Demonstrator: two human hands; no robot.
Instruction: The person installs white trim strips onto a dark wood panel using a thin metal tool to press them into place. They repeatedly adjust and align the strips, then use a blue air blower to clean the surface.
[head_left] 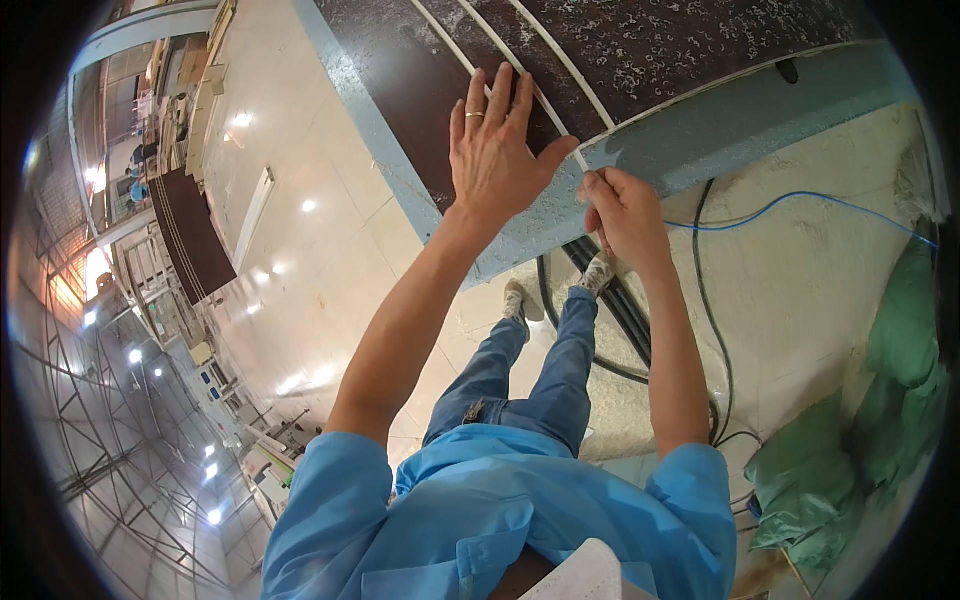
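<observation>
A dark brown board (405, 85) lies on a grey-blue table (740, 140), with white strips running across it. My left hand (492, 150) rests palm down on the board, fingers spread over the strips, a ring on one finger. Just past the board's near edge, my right hand (625, 215) pinches the end of the middle white strip (550, 108). The fingertips cover that end. Another white strip (565, 62) lies to the right, and one more (442, 35) passes under the left fingers. Pale curled shavings (690, 45) litter the board's right part.
Black hoses (625, 310) and a blue cable (790, 197) run over the floor beside my feet. Green sacks (810, 480) sit at the lower right. Farther left, another dark striped board (190, 235) stands near racks of material. Dust lies on the floor under the table edge.
</observation>
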